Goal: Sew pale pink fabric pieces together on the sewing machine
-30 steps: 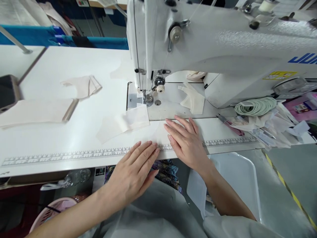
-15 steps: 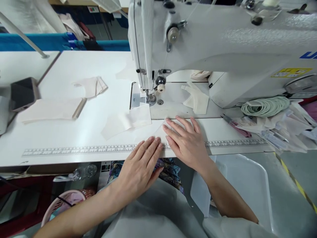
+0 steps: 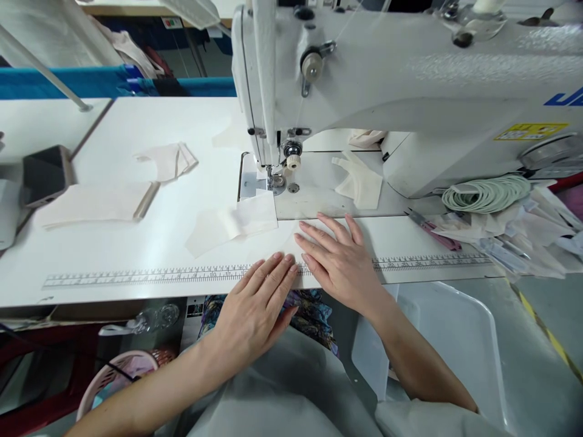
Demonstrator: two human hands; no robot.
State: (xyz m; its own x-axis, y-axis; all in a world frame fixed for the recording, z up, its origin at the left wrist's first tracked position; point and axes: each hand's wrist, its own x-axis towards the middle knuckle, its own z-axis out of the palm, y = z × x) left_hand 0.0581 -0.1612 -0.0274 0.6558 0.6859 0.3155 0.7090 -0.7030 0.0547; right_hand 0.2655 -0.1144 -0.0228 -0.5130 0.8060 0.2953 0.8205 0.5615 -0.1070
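Note:
My left hand (image 3: 259, 298) lies flat at the table's front edge, its fingertips over a printed ruler strip (image 3: 136, 278). To its right, my right hand (image 3: 342, 262) rests palm down with the fingers spread. Whether a thin pale piece lies beneath the fingers, I cannot tell. Beyond the hands, a white sewing machine (image 3: 410, 67) has its presser foot (image 3: 272, 181) over the needle plate. A thin white fabric piece (image 3: 257, 215) lies in front of the foot, a little apart from my fingers. A cream cut piece (image 3: 361, 182) sits on the machine bed.
On the left lie a folded fabric stack (image 3: 95, 203), a small cut piece (image 3: 169, 162) and a dark box-shaped object (image 3: 47, 176). At right are thread snips (image 3: 432, 229), a coil of pale green cord (image 3: 486, 194) and heaped scraps (image 3: 523, 237). Below stands a white plastic bin (image 3: 455, 340).
My right hand has shifted slightly left, its fingers still spread. My left hand stays nearly in place. The camera view has moved a little; the fabric pieces lie as before.

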